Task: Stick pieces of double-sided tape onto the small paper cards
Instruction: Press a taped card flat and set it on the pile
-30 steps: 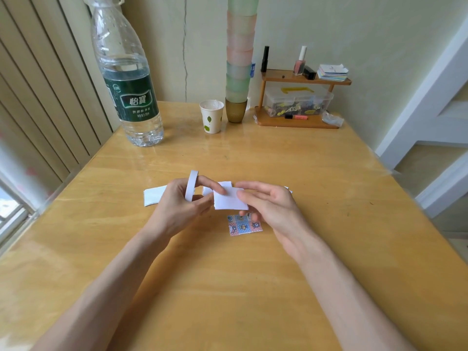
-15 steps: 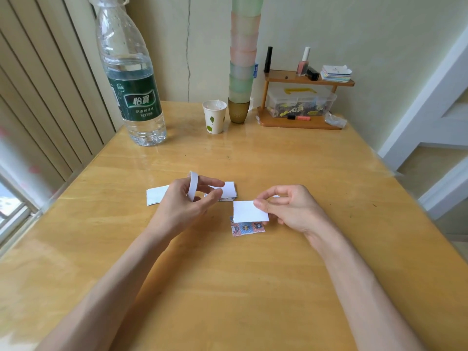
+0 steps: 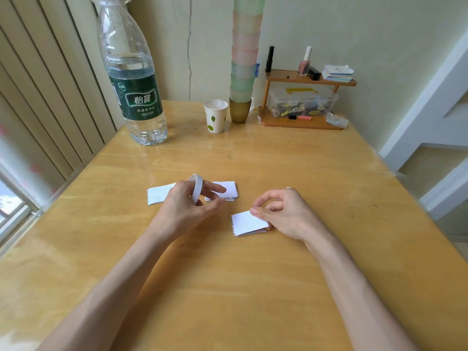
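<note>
Card (image 3: 247,222): white side up, long axis L-R, pinched by R hand (image 3: 283,214).
Tape roll (image 3: 196,188): gripped by L hand (image 3: 187,206).
Desk (image 3: 253,287): glossy wood.

Near bench: the bench (image 3: 253,287) is bare wood between the 2 forearms and out to both side edges.
Middle gap: open wood separates the left grip (image 3: 187,206), which holds a tape roll (image 3: 196,188), from the right grip (image 3: 283,211), which pinches a white card (image 3: 247,221).
Middle obstacles: a card pile (image 3: 228,190) lies just beyond the left grip, with a loose white sheet (image 3: 159,195) on its left.
Far row: water bottle (image 3: 131,97), paper cup (image 3: 215,116), cup stack (image 3: 244,59) and wooden rack (image 3: 304,122) line the far edge.
Band between: open wood runs between that row and the cards.
</note>
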Demonstrator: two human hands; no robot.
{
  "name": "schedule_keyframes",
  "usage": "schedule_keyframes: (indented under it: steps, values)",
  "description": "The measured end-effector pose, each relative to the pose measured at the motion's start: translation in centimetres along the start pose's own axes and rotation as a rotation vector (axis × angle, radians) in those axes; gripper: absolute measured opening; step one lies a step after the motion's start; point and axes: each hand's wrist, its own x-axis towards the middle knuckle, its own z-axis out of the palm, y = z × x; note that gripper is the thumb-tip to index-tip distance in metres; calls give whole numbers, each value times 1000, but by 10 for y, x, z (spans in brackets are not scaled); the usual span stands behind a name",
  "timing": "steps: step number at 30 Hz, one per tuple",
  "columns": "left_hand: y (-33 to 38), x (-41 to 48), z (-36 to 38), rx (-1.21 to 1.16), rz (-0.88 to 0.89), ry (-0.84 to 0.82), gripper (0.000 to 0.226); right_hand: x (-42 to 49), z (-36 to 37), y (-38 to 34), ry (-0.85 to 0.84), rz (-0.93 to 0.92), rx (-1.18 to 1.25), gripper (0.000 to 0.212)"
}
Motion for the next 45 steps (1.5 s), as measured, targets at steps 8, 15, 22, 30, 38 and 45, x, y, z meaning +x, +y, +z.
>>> schedule_keyframes:
  steps: [8,15,22,30,38,45]
  values:
    - [-2,0,-1,41,9,-9,11,0,2,0,7,2,-18,12]
    - [-1,1,-1,32,3,-16,12,-1,-12,-1,49,25,162,8]
    - [-1,1,-1,51,11,-20,11,0,-10,2,75,16,177,8]
    - [-3,1,0,65,14,-51,13,4,4,4,82,10,148,10]
    - [-4,1,0,69,23,-79,13,8,8,7,74,5,98,9]
    - [-5,1,0,72,30,-78,13,8,9,7,91,19,74,10]
